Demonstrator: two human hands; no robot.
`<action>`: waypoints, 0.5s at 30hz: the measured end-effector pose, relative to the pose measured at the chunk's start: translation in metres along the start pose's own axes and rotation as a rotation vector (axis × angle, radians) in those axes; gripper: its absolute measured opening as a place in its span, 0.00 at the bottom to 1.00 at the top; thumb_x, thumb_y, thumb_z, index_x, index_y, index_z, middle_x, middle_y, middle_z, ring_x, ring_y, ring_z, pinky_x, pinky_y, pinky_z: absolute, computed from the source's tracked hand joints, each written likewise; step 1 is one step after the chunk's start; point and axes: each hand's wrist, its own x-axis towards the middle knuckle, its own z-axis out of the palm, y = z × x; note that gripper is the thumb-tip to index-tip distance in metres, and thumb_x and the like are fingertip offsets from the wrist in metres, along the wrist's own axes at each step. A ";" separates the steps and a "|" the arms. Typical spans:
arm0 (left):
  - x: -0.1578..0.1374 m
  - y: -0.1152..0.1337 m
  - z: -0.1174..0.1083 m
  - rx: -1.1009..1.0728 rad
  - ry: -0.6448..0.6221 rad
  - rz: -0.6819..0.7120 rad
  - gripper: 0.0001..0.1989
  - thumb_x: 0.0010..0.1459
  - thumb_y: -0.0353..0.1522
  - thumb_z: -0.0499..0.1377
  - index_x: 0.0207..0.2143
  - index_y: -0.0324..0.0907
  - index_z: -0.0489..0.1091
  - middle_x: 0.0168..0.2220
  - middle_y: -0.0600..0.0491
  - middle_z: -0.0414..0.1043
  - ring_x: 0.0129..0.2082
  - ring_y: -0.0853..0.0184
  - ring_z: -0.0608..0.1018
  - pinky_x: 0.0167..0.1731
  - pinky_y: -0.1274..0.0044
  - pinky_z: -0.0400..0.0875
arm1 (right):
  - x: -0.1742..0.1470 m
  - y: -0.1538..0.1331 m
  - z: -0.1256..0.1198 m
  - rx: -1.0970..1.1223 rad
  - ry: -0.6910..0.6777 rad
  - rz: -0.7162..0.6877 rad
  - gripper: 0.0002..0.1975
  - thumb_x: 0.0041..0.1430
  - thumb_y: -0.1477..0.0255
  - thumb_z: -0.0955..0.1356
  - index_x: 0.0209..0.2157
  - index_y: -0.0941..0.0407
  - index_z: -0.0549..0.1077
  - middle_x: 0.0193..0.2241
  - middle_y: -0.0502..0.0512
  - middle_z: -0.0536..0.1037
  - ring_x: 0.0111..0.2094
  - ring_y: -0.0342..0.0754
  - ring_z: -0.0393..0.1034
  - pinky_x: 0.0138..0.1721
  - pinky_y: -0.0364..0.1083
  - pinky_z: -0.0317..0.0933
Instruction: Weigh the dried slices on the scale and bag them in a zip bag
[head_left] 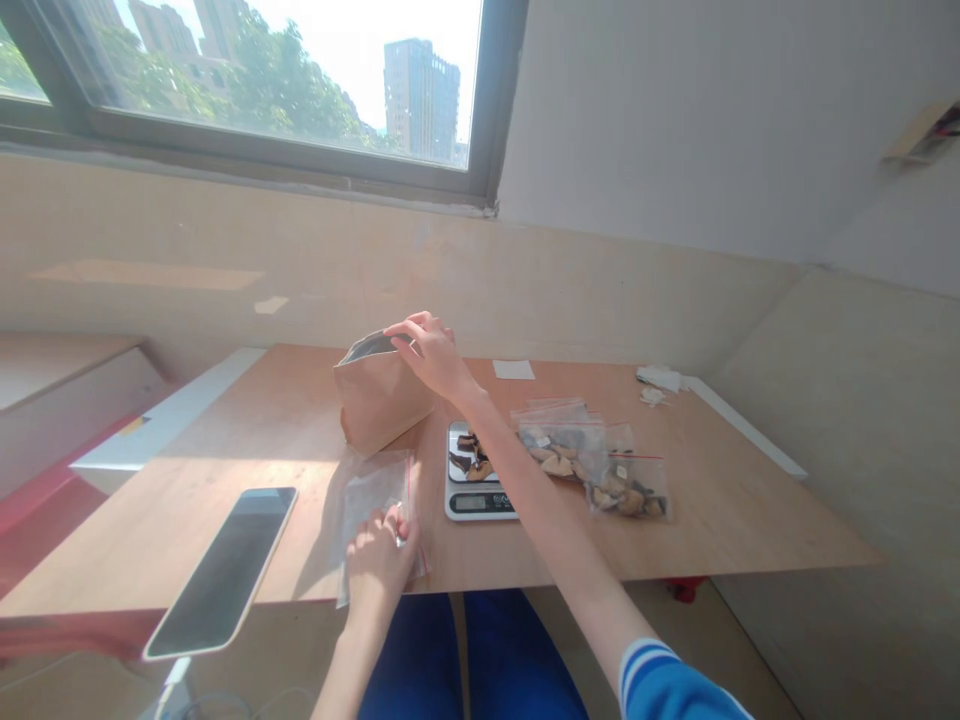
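Observation:
My right hand (429, 352) reaches across the table and rests its fingers on the open top of a brown paper bag (379, 400) that stands upright. My left hand (379, 560) lies near the front edge, pinching the corner of a stack of clear zip bags (367, 495). A small digital scale (474, 475) sits under my right forearm with several brown dried slices on its platform. To its right lie two filled clear zip bags (600, 470) holding more dried slices.
A phone (225, 565) with a dark screen overhangs the table's front left edge. A white slip of paper (514, 370) and crumpled white scraps (658, 380) lie at the back. A wall and window run behind the wooden table (750, 520).

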 end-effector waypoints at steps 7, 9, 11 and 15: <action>-0.001 -0.006 -0.003 -0.066 -0.031 0.028 0.15 0.61 0.36 0.44 0.29 0.42 0.67 0.32 0.49 0.69 0.35 0.62 0.71 0.32 0.75 0.58 | -0.075 0.013 0.008 0.171 -0.082 0.119 0.11 0.62 0.76 0.58 0.38 0.57 0.71 0.35 0.52 0.70 0.38 0.43 0.65 0.41 0.42 0.58; 0.001 -0.010 -0.001 -0.102 -0.045 0.047 0.15 0.61 0.36 0.42 0.29 0.42 0.66 0.29 0.50 0.69 0.33 0.64 0.71 0.31 0.76 0.57 | -0.095 0.023 0.007 0.148 -0.181 0.198 0.11 0.61 0.78 0.59 0.36 0.57 0.73 0.34 0.53 0.72 0.37 0.43 0.65 0.41 0.42 0.58; 0.004 -0.014 0.001 -0.115 -0.037 0.079 0.15 0.62 0.35 0.41 0.29 0.42 0.64 0.28 0.51 0.69 0.31 0.65 0.71 0.30 0.76 0.57 | -0.110 0.030 0.006 0.068 -0.276 0.248 0.11 0.61 0.78 0.60 0.35 0.58 0.74 0.33 0.54 0.73 0.39 0.44 0.65 0.42 0.43 0.57; 0.008 -0.016 0.004 -0.079 -0.015 0.108 0.14 0.61 0.33 0.41 0.28 0.43 0.62 0.27 0.52 0.68 0.31 0.65 0.71 0.28 0.77 0.55 | -0.128 0.035 0.008 -0.231 -0.475 0.255 0.09 0.60 0.75 0.63 0.38 0.60 0.75 0.36 0.59 0.74 0.43 0.50 0.64 0.46 0.48 0.55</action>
